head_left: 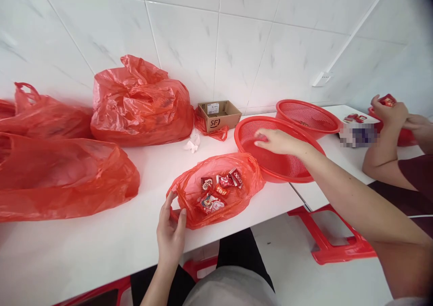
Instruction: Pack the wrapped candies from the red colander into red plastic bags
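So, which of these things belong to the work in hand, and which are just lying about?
Likely in use:
open red bag, left grip at its edge
wrapped packets inside it
nearer red basket, right grip over it

Apparently just lying about:
cardboard box
crumpled white scrap
large red bags at left, though these may belong too

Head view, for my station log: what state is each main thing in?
Middle red bag: open, holding wrapped packets.
Left hand: open, at that bag's rim.
Near basket: upright, uncovered.
Right hand: open, over that basket.
Far basket: upright, uncovered.
Cardboard box: open-topped.
Tallest red bag: bulging, crumpled.
White scrap: crumpled.
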{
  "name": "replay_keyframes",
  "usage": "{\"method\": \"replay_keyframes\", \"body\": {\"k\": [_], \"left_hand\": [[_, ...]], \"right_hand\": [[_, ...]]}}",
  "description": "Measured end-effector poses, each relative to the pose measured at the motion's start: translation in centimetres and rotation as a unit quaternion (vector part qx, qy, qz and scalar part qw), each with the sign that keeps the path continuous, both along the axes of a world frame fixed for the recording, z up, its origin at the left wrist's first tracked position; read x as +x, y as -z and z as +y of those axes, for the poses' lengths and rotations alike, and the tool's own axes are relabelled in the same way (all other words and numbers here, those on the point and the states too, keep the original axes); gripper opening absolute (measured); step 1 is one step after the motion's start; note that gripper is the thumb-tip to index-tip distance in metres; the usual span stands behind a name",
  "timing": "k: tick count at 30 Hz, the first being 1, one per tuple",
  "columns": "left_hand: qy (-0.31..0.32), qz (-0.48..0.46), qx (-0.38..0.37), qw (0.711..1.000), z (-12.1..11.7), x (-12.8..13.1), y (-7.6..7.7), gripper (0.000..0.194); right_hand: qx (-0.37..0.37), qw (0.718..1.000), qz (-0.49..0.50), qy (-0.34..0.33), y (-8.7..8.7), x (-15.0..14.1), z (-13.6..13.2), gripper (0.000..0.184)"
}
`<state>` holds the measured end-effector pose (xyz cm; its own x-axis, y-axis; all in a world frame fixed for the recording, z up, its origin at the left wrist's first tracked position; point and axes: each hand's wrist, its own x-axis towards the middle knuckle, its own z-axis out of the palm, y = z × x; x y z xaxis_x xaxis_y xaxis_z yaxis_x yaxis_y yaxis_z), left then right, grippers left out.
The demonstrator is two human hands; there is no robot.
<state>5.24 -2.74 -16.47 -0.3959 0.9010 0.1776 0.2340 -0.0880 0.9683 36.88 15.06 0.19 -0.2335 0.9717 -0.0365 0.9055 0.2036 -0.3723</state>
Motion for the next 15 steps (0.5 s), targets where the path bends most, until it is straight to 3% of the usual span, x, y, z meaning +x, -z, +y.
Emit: {"method": "replay_keyframes", "body": {"k": [3, 6, 7, 9, 12, 13, 15], "left_hand": [[-0.005, 0.006, -0.006, 1.0, -0.1, -0.1, 0.0, 0.059], [-0.003, 0.016, -0.016, 1.0, 0.0, -0.2, 0.0, 0.059], [-0.004, 0.018, -0.02, 1.0, 0.0, -0.2, 0.0, 0.06], [-0.007, 0.016, -0.028, 0.999, 0.1, -0.2, -0.2, 0.061], [-0.021, 0.018, -0.036, 0.999, 0.2, -0.1, -0.5, 0.062], [-0.029, 0.021, -0.04, 0.999, 0.3, 0.0, -0.7, 0.062], [-0.046, 0.022, -0.051, 0.997, 0.3, 0.2, -1.0, 0.063]], "right_hand": [[0.007, 0.983, -0.139, 0.116, 0.8, 5.7, -0.1, 0.054], [0.134, 0.951, -0.109, 0.256, 1.7, 11.3, -2.0, 0.072], [0.146, 0.935, -0.069, 0.314, 2.2, 12.9, -2.9, 0.076], [0.074, 0.909, 0.086, 0.402, 3.9, 15.1, -4.8, 0.069], [-0.077, 0.834, 0.365, 0.407, 7.2, 15.8, -7.4, 0.032], [-0.077, 0.811, 0.422, 0.397, 8.3, 15.4, -8.1, 0.024], [-0.008, 0.79, 0.473, 0.391, 9.6, 14.3, -9.3, 0.019]]}}
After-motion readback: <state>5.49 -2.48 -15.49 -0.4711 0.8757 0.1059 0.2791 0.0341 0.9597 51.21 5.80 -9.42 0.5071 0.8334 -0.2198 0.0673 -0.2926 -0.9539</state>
